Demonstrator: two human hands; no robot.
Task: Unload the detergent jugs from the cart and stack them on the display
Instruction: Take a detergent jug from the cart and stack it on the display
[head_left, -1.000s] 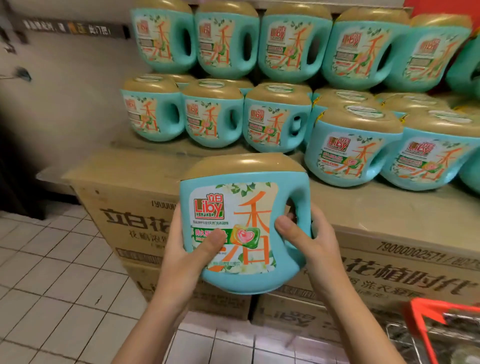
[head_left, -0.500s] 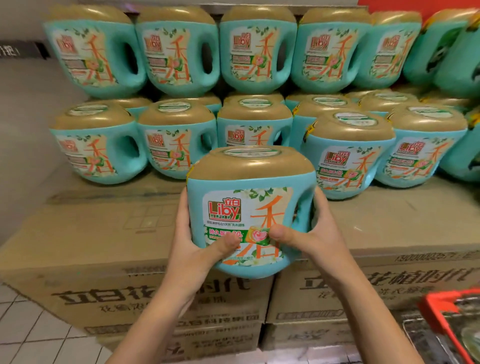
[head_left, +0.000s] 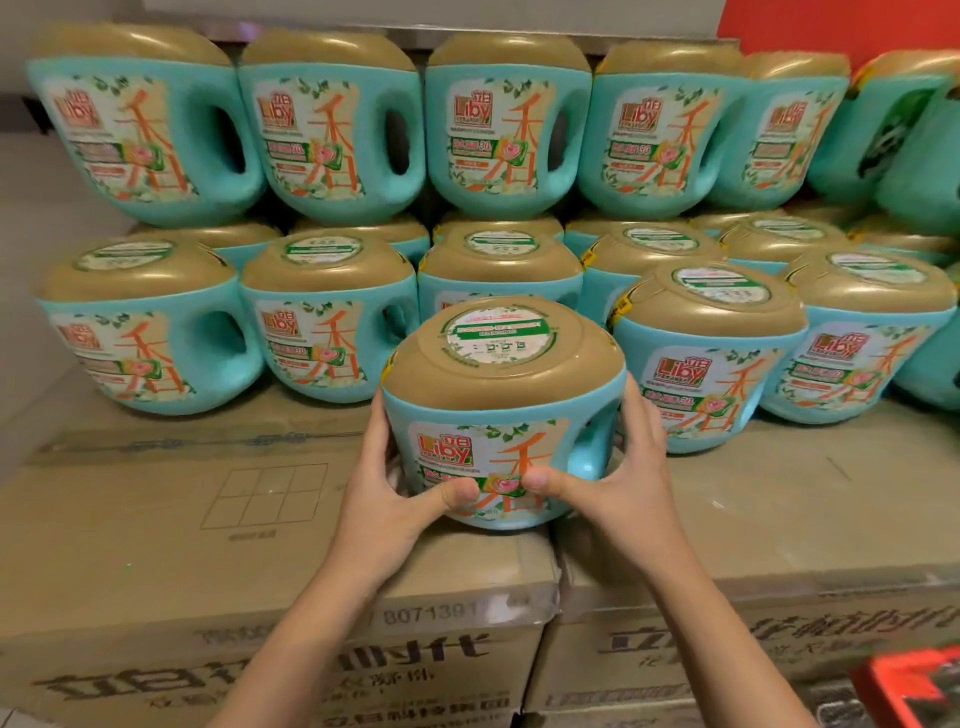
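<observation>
teal gold-capped jug (head_left: 501, 410) | upright | on cardboard boxes (head_left: 218, 525) | before stacked jugs (head_left: 332, 312)

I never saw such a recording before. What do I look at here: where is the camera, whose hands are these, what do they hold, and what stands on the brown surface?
There is no machine here: a person works with two bare hands. The camera sits on the person's head and looks forward and down. The left hand and right hand grip one teal detergent jug with a gold cap, thumbs on its label. Below it lie cardboard cartons, which serve as the display. Behind are stacked jugs of the same kind, in two layers. The red corner at the lower right is probably the cart.
</observation>
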